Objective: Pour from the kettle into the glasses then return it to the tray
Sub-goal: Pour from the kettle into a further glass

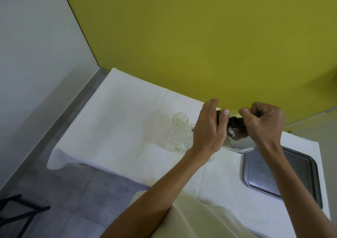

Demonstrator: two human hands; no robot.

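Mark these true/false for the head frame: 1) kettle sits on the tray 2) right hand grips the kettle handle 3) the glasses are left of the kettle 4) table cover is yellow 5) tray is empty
1) The kettle sits on the tray: false. It is held up over the table, at the tray's far left corner.
2) The right hand grips the kettle handle: true, closed in a fist on the dark handle.
3) The glasses are left of the kettle: true, clustered on the cloth.
4) The table cover is yellow: false. It is white; the wall behind is yellow.
5) The tray is empty: true for the part in view.
The left hand steadies the kettle top.
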